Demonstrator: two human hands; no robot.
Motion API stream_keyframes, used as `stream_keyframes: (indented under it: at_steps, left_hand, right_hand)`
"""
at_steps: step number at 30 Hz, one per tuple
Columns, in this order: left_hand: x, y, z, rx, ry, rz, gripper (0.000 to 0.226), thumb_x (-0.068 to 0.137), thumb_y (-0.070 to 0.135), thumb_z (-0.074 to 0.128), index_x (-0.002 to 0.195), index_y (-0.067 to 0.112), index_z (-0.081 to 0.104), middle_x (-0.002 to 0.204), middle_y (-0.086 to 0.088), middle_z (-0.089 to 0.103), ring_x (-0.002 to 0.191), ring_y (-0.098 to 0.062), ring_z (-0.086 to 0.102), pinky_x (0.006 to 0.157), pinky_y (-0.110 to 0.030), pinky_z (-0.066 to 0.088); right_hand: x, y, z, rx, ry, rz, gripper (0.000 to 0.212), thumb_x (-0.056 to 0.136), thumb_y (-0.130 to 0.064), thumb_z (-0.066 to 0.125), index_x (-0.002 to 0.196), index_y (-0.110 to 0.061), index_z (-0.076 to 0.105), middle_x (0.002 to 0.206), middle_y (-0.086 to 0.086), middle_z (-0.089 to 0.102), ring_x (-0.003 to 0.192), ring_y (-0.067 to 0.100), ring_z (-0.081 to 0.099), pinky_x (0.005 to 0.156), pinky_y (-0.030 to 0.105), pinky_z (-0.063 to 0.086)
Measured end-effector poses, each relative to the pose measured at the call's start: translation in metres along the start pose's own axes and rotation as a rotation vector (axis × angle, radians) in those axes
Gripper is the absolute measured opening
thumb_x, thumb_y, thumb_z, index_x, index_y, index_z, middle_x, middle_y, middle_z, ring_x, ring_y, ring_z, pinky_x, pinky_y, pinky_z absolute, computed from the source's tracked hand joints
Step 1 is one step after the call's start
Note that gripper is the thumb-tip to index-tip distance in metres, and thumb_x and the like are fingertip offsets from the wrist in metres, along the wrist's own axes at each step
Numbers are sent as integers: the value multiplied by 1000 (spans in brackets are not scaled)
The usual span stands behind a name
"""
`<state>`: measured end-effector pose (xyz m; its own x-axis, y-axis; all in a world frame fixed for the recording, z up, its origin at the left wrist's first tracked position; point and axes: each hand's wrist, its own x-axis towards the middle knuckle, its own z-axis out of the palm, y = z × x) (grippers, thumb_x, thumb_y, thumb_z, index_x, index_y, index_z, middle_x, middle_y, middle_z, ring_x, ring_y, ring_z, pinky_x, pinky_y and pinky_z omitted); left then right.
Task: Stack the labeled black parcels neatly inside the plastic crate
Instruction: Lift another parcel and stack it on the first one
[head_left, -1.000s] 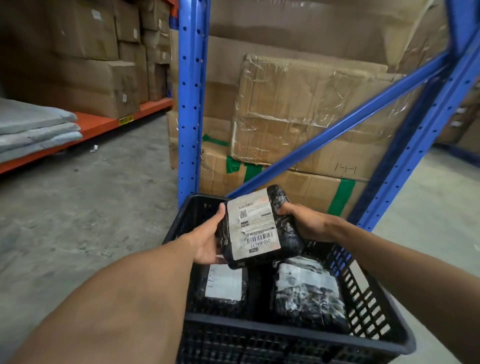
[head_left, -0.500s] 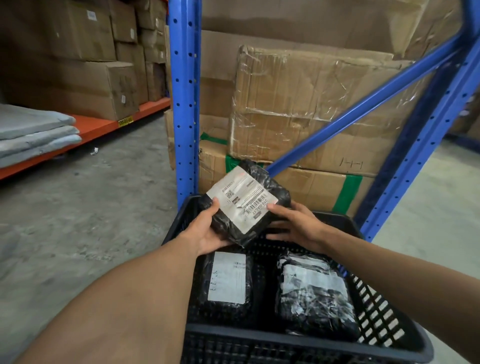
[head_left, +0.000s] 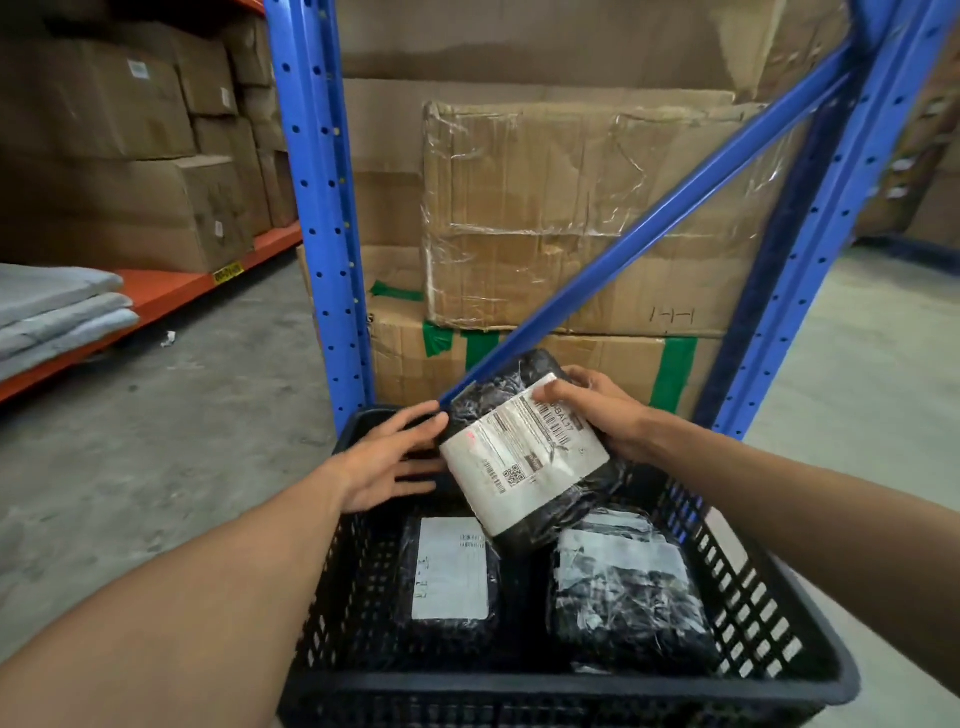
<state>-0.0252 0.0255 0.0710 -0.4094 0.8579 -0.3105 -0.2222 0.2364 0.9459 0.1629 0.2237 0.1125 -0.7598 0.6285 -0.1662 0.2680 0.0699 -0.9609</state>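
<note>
A black parcel with a white barcode label (head_left: 524, 457) is tilted above the far half of the black plastic crate (head_left: 561, 699). My right hand (head_left: 597, 410) grips its upper right edge, thumb on the label. My left hand (head_left: 389, 457) is at its left side, fingers spread, fingertips touching or nearly touching the wrap. Two more black parcels lie flat on the crate floor: one with a plain white label (head_left: 449, 571) on the left, one with a crinkled wrapped label (head_left: 623, 582) on the right.
A blue rack upright (head_left: 317, 208) and a diagonal brace (head_left: 675, 208) rise just behind the crate, with taped cardboard boxes (head_left: 571, 218) stacked inside. An orange shelf (head_left: 171, 291) with boxes and folded grey pads (head_left: 57, 306) runs along the left. Bare concrete floor lies left and right.
The held parcel has turned clockwise and dropped lower into the crate. My right hand shifted onto its top edge, and my left hand opened and slid off to its side.
</note>
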Motion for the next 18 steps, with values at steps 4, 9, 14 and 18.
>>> stream_keyframes:
  at_steps: [4, 9, 14, 18]
  left_hand:
    - [5, 9, 13, 142, -119, -84, 63, 72, 52, 73, 131, 38, 54, 132, -2, 60, 117, -28, 62, 92, -44, 55]
    - [11, 11, 27, 369, -120, -156, 56, 81, 53, 69, 125, 19, 62, 109, -4, 75, 99, -20, 69, 71, -35, 59]
    - [9, -15, 17, 213, -23, -281, 47, 88, 48, 63, 121, 14, 65, 113, -9, 74, 105, -23, 68, 77, -39, 61]
    - [11, -35, 1, 21, 113, -325, 42, 90, 43, 63, 120, 14, 63, 112, -11, 73, 104, -28, 68, 69, -38, 63]
  right_hand:
    - [4, -6, -3, -119, -101, 16, 78, 59, -42, 89, 119, -14, 49, 105, 16, 78, 87, 27, 73, 90, 51, 58]
    - [9, 7, 5, -89, -96, 18, 53, 77, -34, 84, 113, -18, 49, 93, 5, 76, 74, 18, 70, 66, 32, 60]
    - [20, 24, 12, -407, 131, -20, 61, 80, -59, 72, 115, -10, 60, 99, 3, 68, 82, 16, 63, 70, 29, 50]
    - [14, 53, 18, -301, -176, 372, 69, 84, -59, 67, 133, -16, 43, 133, 14, 55, 95, 29, 68, 82, 43, 59]
